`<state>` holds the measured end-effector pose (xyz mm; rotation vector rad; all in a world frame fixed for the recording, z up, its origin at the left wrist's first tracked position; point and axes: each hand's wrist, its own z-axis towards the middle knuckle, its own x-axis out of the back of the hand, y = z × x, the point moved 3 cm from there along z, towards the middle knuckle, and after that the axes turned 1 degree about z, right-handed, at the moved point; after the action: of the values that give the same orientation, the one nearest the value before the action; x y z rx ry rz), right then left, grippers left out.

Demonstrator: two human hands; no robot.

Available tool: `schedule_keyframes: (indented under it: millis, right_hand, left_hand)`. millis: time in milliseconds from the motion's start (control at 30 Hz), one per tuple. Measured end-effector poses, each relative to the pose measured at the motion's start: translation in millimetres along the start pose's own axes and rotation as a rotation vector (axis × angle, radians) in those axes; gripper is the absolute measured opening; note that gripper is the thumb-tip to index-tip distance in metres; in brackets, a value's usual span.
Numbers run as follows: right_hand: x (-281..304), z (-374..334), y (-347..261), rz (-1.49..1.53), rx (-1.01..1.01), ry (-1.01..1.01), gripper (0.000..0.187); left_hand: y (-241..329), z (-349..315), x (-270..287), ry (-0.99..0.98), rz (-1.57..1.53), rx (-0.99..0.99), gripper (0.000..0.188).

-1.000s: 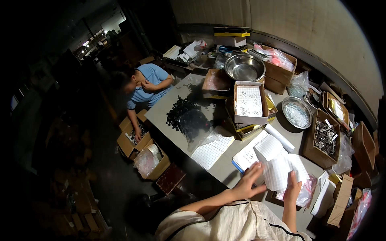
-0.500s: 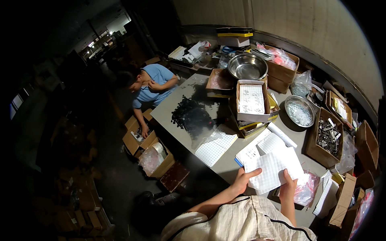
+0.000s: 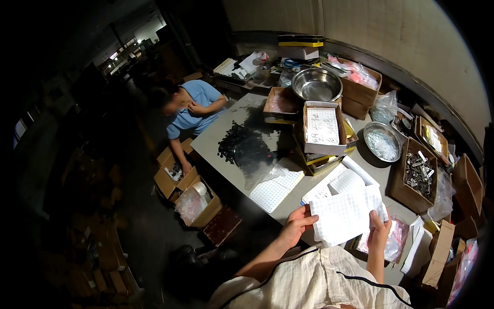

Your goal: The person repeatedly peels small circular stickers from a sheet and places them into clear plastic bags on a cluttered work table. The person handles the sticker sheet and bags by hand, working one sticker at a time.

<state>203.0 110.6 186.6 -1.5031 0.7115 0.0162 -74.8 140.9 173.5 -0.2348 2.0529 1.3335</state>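
Observation:
My left hand (image 3: 295, 226) pinches the left edge of white sheets of paper (image 3: 343, 219) covered in a fine printed pattern. On the right side, my right hand (image 3: 380, 230) grips the same sheets, its thumb on top. The paper is spread between both hands, over the near edge of the table and in front of my shirt. Just beyond it lies an open notebook (image 3: 321, 189) with a loose printed sheet (image 3: 346, 183) on it. How many sheets I hold is hard to make out.
Small black parts (image 3: 239, 149) lie across the grey table (image 3: 213, 141), beside another patterned sheet (image 3: 280, 189). Stacked boxes (image 3: 324, 147), a steel basin (image 3: 317, 85), a bowl of clear pieces (image 3: 382, 144) and a box of metal parts (image 3: 414, 177) stand beyond. A person (image 3: 193, 105) reaches into a floor carton (image 3: 167, 180).
My hands have moved apart, the left one leftward, the right one rightward and slightly away from me. The paper between them now lies more level and straighter.

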Motion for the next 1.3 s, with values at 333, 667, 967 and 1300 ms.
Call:
schedule_keyframes:
  millis: [333, 667, 967, 1300]
  right_hand:
    - [26.8, 3.8, -24.9, -0.038, 0.075, -0.030, 0.048]
    - [89.1, -8.0, -38.5, -0.304, -0.183, -0.072, 0.051]
    - [151.0, -26.7, -35.8, -0.221, 0.048, 0.153, 0.024]
    - [369.3, -81.1, -18.6, 0.084, 0.122, 0.880, 0.021]
  left_hand:
    - [-24.0, 22.0, 2.0, 0.013, 0.169, -0.057, 0.042]
    - [2.7, 60.8, -43.8, -0.114, 0.376, -0.256, 0.063]
    - [-15.4, 98.5, -86.4, -0.100, 0.423, -0.138, 0.036]
    - [-64.8, 110.9, -86.0, 0.008, 0.521, 0.012, 0.028]
